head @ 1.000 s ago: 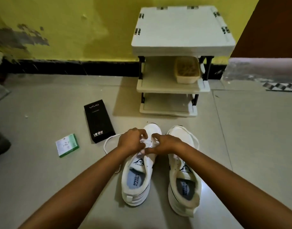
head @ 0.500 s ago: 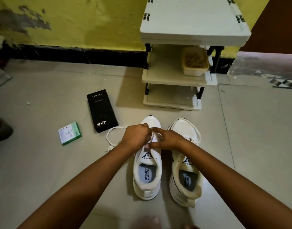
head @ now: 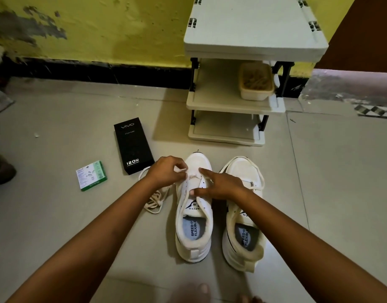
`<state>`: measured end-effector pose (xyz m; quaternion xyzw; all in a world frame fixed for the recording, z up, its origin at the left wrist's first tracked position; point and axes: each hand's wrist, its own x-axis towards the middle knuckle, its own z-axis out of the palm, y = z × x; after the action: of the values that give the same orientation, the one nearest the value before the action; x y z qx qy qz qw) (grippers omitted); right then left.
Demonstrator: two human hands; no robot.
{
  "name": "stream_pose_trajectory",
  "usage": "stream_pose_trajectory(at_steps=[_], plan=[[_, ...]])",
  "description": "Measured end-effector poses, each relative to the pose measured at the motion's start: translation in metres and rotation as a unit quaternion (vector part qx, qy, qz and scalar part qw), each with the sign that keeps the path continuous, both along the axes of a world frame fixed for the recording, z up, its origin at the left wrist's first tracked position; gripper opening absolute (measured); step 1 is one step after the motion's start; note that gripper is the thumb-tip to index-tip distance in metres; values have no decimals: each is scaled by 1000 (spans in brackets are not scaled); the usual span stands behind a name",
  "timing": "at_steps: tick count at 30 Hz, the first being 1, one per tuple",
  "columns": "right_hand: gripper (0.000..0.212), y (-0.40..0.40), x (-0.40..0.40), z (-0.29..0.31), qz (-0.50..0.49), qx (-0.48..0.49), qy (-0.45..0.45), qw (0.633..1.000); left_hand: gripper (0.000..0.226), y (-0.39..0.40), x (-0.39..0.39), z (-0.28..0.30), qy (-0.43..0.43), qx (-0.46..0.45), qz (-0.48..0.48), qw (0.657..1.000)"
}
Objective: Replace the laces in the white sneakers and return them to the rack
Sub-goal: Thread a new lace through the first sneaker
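Two white sneakers stand side by side on the tiled floor, toes toward the rack (head: 232,104). Over the front eyelets of the left sneaker (head: 193,217), my left hand (head: 166,171) pinches the tip of a cream lace (head: 154,199). The rest of that lace trails in loops on the floor to the shoe's left. My right hand (head: 221,184) rests on the same shoe's tongue, index finger stretched forward and thumb pressed on the right eyelet row. On the right sneaker (head: 242,215) a loose lace lies draped round the toe.
A black phone box (head: 133,147) and a small green packet (head: 91,178) lie on the floor at the left. A beige tub (head: 256,84) sits on the rack's middle shelf. My bare toes (head: 201,291) show at the bottom edge. A yellow wall runs behind.
My right hand has opened from a pinch and now lies on the tongue with the index finger out. More lace lies looped on the floor at the left. The camera has tipped down.
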<state>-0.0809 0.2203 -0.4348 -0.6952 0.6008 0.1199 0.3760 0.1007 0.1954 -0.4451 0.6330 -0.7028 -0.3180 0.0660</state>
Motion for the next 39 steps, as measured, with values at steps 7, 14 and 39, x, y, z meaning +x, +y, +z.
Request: stream_pose_trajectory(at_steps=[7, 14, 39], plan=[[91, -1, 1, -2, -2, 2, -8, 1000, 15, 10, 0, 3, -114, -59, 3, 992], [87, -3, 0, -1, -13, 18, -38, 999, 24, 3, 13, 11, -82, -8, -2, 997], [14, -17, -4, 348, -220, -371, -456, 779, 9, 11, -28, 354, 383, -189, 178, 887]])
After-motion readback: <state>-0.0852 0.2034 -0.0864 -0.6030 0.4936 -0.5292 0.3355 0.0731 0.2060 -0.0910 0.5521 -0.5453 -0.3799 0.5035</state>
